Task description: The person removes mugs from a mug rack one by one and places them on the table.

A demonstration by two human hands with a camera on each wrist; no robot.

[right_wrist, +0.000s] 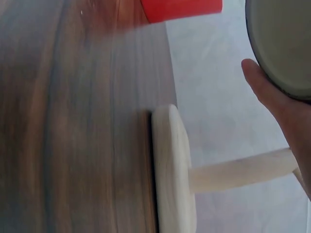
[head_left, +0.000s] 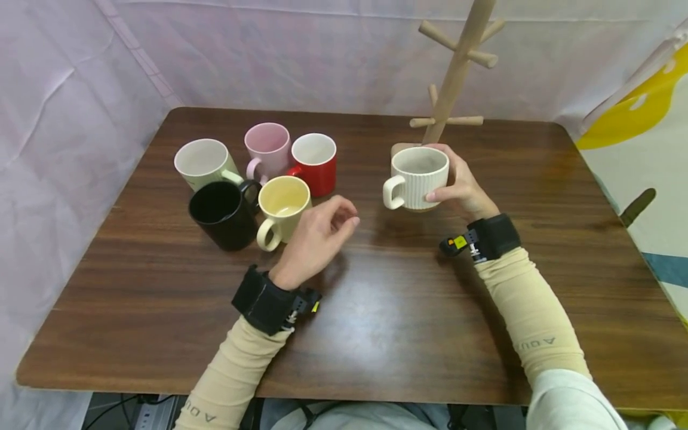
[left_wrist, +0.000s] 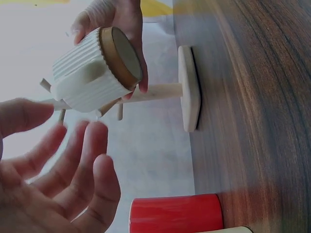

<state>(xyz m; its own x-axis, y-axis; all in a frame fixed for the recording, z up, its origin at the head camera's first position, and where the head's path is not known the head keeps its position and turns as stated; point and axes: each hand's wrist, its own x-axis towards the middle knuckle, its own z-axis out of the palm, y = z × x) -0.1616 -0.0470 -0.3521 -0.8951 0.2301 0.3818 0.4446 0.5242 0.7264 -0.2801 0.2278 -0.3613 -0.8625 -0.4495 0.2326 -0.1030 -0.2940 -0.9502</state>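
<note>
My right hand (head_left: 459, 185) grips a white ribbed mug (head_left: 421, 179) by its side, above the table, with the handle pointing left. In the left wrist view the mug (left_wrist: 90, 73) shows a tan band round its base. Behind it rises a wooden mug tree (head_left: 457, 77) with bare pegs. My left hand (head_left: 319, 236) holds nothing; its fingers are loosely bent, beside the yellow mug (head_left: 285, 206). In the right wrist view the mug's rim (right_wrist: 286, 53) and part of the right hand appear at the right edge.
To the left stand a red mug (head_left: 317, 167), a pink mug (head_left: 267, 149), a pale green mug (head_left: 204, 164) and a black mug (head_left: 223, 215), close to the yellow one. The brown wooden table (head_left: 365, 334) meets a white cloth backdrop (head_left: 322, 60) at the rear.
</note>
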